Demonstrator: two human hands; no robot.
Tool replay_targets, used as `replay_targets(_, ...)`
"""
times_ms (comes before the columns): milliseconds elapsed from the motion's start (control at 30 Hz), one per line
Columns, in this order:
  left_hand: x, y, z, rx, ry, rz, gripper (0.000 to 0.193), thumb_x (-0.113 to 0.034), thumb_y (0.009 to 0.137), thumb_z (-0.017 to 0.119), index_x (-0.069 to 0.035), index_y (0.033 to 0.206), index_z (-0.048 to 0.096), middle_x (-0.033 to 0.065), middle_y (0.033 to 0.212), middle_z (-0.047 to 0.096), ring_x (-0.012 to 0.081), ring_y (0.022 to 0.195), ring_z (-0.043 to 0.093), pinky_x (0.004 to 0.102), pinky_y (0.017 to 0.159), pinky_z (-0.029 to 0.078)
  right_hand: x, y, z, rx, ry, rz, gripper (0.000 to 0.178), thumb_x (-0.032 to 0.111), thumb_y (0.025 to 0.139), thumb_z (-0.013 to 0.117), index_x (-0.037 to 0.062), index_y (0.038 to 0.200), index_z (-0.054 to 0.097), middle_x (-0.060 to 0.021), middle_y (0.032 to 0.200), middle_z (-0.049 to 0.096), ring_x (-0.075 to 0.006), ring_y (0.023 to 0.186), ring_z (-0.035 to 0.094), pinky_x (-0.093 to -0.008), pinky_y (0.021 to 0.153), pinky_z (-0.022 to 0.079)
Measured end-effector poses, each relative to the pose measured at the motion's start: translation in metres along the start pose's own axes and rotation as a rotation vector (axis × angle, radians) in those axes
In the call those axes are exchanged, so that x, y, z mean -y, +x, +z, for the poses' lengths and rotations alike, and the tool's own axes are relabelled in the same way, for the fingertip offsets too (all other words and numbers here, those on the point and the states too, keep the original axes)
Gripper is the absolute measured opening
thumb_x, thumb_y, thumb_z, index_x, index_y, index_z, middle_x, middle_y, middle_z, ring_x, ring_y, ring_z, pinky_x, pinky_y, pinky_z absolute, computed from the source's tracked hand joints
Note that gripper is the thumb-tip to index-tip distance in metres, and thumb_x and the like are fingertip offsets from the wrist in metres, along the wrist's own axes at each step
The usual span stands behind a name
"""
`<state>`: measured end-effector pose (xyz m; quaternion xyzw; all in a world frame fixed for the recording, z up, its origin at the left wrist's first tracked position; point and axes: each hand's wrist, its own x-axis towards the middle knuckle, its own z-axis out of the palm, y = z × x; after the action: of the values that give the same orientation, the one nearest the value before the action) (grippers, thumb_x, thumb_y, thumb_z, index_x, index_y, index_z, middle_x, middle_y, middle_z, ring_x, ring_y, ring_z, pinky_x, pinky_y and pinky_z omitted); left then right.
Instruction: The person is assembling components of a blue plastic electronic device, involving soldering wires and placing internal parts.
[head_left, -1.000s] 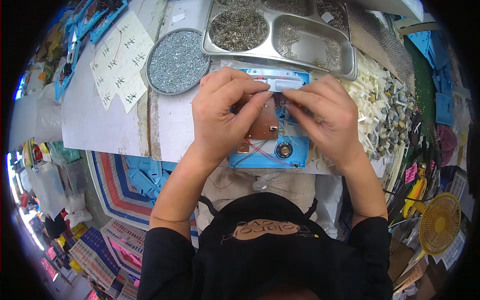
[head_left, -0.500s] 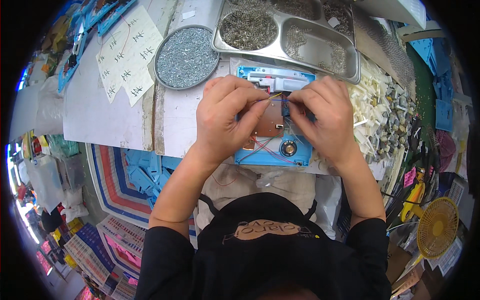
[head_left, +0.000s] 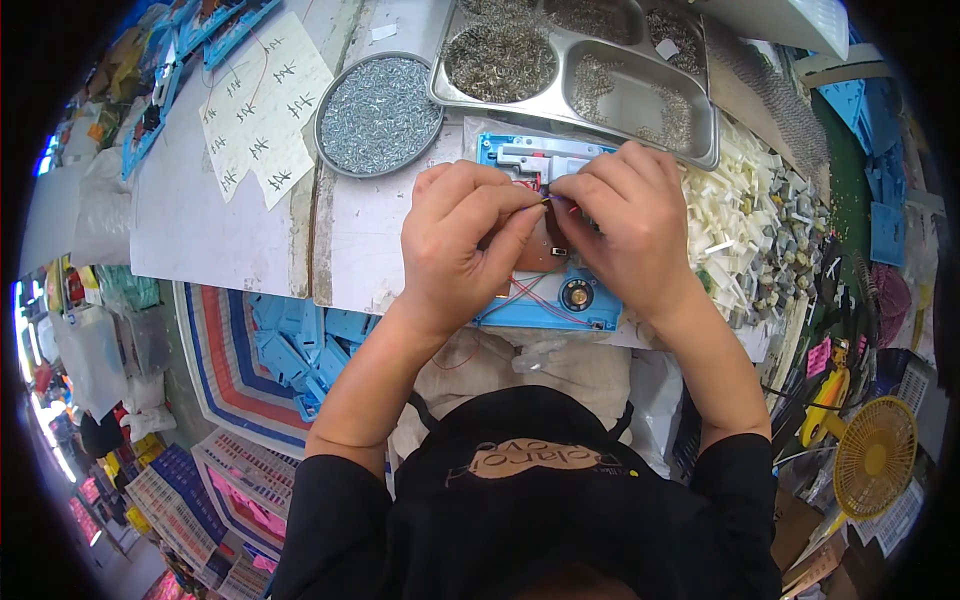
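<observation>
A blue plastic casing (head_left: 530, 315) lies at the table's near edge, with a brown circuit board (head_left: 537, 250), a round metal part (head_left: 577, 294) and red wires inside. Over the board my left hand (head_left: 455, 235) pinches a thin wire between thumb and forefinger. Close against it, my right hand (head_left: 630, 230) is closed in a pinch on a thin wire too. The fingertips of both hands nearly meet, and they hide most of the wires. A grey-white part (head_left: 545, 160) spans the casing's far side.
Beyond the casing stand a round dish of small metal pieces (head_left: 380, 115) and a metal compartment tray of springs (head_left: 630, 118). White plastic parts (head_left: 735, 215) are heaped on the right. Blue parts fill a striped bag (head_left: 235, 350) below left. A yellow fan (head_left: 875, 455) is at lower right.
My right hand has moved left, bringing its fingertips up to those of my left hand. The blue wire that stretched between them now barely shows.
</observation>
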<state>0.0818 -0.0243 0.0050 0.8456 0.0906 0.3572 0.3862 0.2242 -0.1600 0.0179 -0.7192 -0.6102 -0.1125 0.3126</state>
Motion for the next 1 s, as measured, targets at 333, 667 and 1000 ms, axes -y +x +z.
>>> replay_targets(333,-0.003,0.002,0.008,0.051,0.105,0.142,0.019,-0.012,0.073,0.079,-0.012,0.09,0.071,0.0017,0.089,0.066,0.0205,0.083,0.063,0.0381,0.084,0.04,0.008,-0.019,-0.014,-0.078,0.641,0.743,0.008,0.007,0.087,0.075,-0.0008,0.09,0.074,-0.0014,0.078,0.069,-0.0068,0.068,0.058,-0.0229,0.063,0.044)
replay_targets(667,-0.007,0.024,0.024,0.173,0.387,0.275,0.015,-0.011,0.075,0.078,-0.013,0.084,0.066,-0.0006,0.083,0.063,0.0196,0.08,0.061,0.0385,0.082,0.036,0.005,-0.017,-0.019,-0.051,0.713,0.802,0.011,0.007,0.09,0.073,-0.0033,0.093,0.074,-0.0021,0.078,0.071,-0.0039,0.07,0.06,-0.0203,0.063,0.047)
replay_targets(1000,0.024,0.0,-0.001,-0.259,0.389,-0.005,0.03,-0.004,0.078,0.074,-0.002,0.107,0.066,0.0136,0.099,0.063,0.0308,0.09,0.062,0.0434,0.089,0.047,-0.001,-0.025,-0.022,-0.009,0.327,0.56,0.007,0.007,0.083,0.076,0.0039,0.089,0.074,-0.0036,0.072,0.069,-0.0151,0.064,0.06,-0.0294,0.068,0.045)
